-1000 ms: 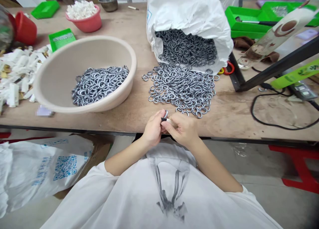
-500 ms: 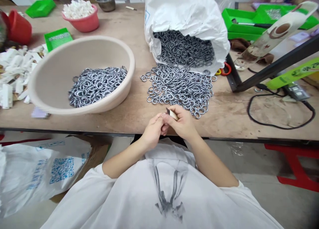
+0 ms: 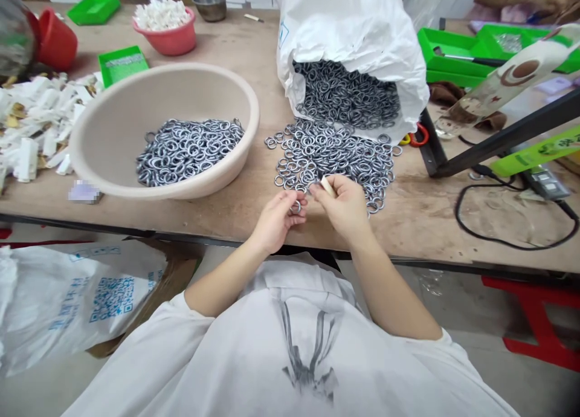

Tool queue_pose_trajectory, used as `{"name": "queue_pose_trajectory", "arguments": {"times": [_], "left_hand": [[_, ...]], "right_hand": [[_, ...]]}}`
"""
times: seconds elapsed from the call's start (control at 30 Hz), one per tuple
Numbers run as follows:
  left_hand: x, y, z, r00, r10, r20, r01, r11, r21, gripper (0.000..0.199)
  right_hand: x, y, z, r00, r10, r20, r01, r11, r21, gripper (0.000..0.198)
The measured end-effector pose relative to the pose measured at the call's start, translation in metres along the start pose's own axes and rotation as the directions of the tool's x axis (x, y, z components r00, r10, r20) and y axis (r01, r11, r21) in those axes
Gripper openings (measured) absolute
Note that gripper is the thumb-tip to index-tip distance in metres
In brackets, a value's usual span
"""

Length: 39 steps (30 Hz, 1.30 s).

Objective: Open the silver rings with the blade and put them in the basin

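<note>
My left hand [image 3: 276, 220] is closed on a grey ring [image 3: 295, 206], pinched at the fingertips above the table's front edge. Just to its right, my right hand [image 3: 347, 204] grips a small knife, whose pale handle [image 3: 328, 187] pokes up between thumb and forefinger; its blade is mostly hidden. Behind the right hand spreads a pile of loose grey rings [image 3: 338, 154]. They spill from the mouth of a white sack [image 3: 348, 24]. To the left stands a wide beige basin [image 3: 102, 145] with many similar rings lying in it.
White plastic pieces [image 3: 49, 127] are heaped at the far left. Behind the basin are a green tray [image 3: 111, 72], a pink bowl [image 3: 170, 41] of white pieces and a metal bowl [image 3: 211, 9]. A dark metal frame [image 3: 498, 136] and a black cable [image 3: 457, 214] are on the right.
My hands have moved apart from each other, and a ring now shows in the left fingers. The right hand has shifted up toward the pile, and the knife's dark blade has gone from sight.
</note>
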State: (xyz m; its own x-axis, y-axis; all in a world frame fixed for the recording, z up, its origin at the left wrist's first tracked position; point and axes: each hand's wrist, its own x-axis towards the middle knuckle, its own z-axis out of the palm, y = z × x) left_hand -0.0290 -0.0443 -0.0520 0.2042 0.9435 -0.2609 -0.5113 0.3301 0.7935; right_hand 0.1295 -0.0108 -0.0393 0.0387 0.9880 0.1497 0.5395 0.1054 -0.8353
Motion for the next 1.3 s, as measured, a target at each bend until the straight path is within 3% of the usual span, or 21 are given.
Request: {"name": "queue_pose_trajectory", "arguments": {"times": [0.1,0.23,0.33,0.43,0.57,0.67,0.77,0.93,1.13,1.3], "left_hand": [[-0.002,-0.011,0.011,0.997,0.055,0.047,-0.057,0.997,0.051,0.042],[-0.005,-0.021,0.016,0.973,0.222,0.065,-0.231,0.954,0.192,0.051],[-0.008,-0.018,0.015,0.952,0.306,0.028,-0.304,0.926,0.223,0.050],[-0.012,-0.011,0.015,0.965,0.263,0.026,-0.263,0.946,0.189,0.052],[-0.015,-0.006,0.017,0.990,0.105,0.091,-0.114,0.988,0.102,0.052],[-0.015,-0.006,0.016,0.991,0.007,0.132,-0.015,0.998,0.062,0.049],[-0.016,-0.006,0.015,0.992,-0.035,0.125,0.032,0.999,0.030,0.050],[-0.018,-0.006,0.019,0.997,-0.052,0.062,0.054,0.998,-0.035,0.048],[-0.019,-0.007,0.019,0.996,-0.065,0.062,0.068,0.996,-0.052,0.051],[-0.013,-0.009,0.012,0.994,-0.056,0.097,0.059,0.998,-0.031,0.051]], "right_hand": [[-0.025,-0.007,0.010,1.000,0.022,0.008,-0.023,0.967,0.253,0.033],[-0.047,-0.011,0.025,0.998,0.032,-0.053,-0.008,0.919,0.394,0.043],[-0.052,-0.011,0.029,1.000,0.003,0.004,-0.004,0.872,0.489,0.040],[-0.051,-0.012,0.027,0.999,-0.040,0.013,0.027,0.856,0.516,0.043],[-0.043,-0.011,0.017,0.986,-0.096,0.135,0.009,0.843,0.538,0.048],[-0.042,-0.009,0.008,0.986,-0.123,0.113,0.058,0.887,0.459,0.045],[-0.051,-0.008,-0.001,0.969,-0.222,0.107,0.194,0.955,0.224,0.044],[-0.063,-0.008,-0.003,0.928,-0.356,0.111,0.365,0.928,-0.074,0.046],[-0.060,-0.007,0.000,0.921,-0.372,0.116,0.387,0.909,-0.153,0.048],[-0.062,-0.006,0.003,0.932,-0.327,0.154,0.343,0.935,-0.093,0.045]]}}
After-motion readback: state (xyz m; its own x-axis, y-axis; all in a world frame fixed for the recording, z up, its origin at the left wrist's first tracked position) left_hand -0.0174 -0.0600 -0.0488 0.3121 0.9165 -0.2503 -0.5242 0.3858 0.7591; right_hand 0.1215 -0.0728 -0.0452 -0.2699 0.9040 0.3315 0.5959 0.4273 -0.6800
